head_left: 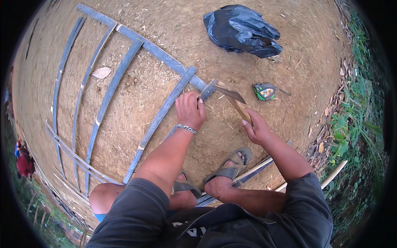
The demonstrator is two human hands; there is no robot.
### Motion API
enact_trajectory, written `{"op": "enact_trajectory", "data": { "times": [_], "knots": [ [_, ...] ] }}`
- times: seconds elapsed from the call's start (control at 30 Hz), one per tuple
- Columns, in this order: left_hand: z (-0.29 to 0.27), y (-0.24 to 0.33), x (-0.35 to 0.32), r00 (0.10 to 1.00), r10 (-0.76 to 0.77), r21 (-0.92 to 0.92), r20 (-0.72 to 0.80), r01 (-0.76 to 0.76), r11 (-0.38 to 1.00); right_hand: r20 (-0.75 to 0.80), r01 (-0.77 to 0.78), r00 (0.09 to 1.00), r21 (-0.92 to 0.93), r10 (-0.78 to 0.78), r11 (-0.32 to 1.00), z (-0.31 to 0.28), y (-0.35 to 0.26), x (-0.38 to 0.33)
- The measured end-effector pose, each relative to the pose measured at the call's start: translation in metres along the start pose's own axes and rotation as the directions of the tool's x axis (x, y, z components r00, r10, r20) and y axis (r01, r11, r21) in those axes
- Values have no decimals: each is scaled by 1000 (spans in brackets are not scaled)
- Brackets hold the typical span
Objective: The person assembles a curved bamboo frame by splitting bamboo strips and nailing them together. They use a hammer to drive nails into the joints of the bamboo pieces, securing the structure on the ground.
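My right hand (257, 126) grips the wooden handle of a hammer (237, 108). Its dark metal head lies over the end of a short grey slat (208, 91), touching it or just above it. On that slat my left hand (190, 109) is closed, fingers curled round it near the end. Whether a nail sits between those fingers is hidden. The slat crosses the end of a long grey rail (159, 53). Another grey slat (163, 118) lies just left of my left hand, its upper end across the same rail.
Several more slats (108, 91) run from the rail to a lower rail (80, 161). A black plastic bag (242, 31) and a green and grey tape measure (264, 91) lie on bare soil. Loose strips (258, 166) lie by my sandalled feet. Plants (343, 132) line the right edge.
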State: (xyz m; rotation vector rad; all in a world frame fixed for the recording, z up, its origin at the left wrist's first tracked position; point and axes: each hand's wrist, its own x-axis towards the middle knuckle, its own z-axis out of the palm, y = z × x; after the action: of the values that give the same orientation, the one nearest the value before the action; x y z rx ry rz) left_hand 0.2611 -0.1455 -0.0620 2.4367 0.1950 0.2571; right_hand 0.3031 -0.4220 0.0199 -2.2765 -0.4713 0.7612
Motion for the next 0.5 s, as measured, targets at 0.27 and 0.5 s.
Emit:
{"op": "enact_trajectory", "data": {
  "times": [0.27,0.5],
  "knots": [
    [-2,5,4,1000,-20,31,19,20,999,128,-211,974,228,186,950,18,-6,-6],
    [-1,3,3,1000,-1,53,7,1,999,310,-384,913,444,263,810,26,-12,-7]
  ]
}}
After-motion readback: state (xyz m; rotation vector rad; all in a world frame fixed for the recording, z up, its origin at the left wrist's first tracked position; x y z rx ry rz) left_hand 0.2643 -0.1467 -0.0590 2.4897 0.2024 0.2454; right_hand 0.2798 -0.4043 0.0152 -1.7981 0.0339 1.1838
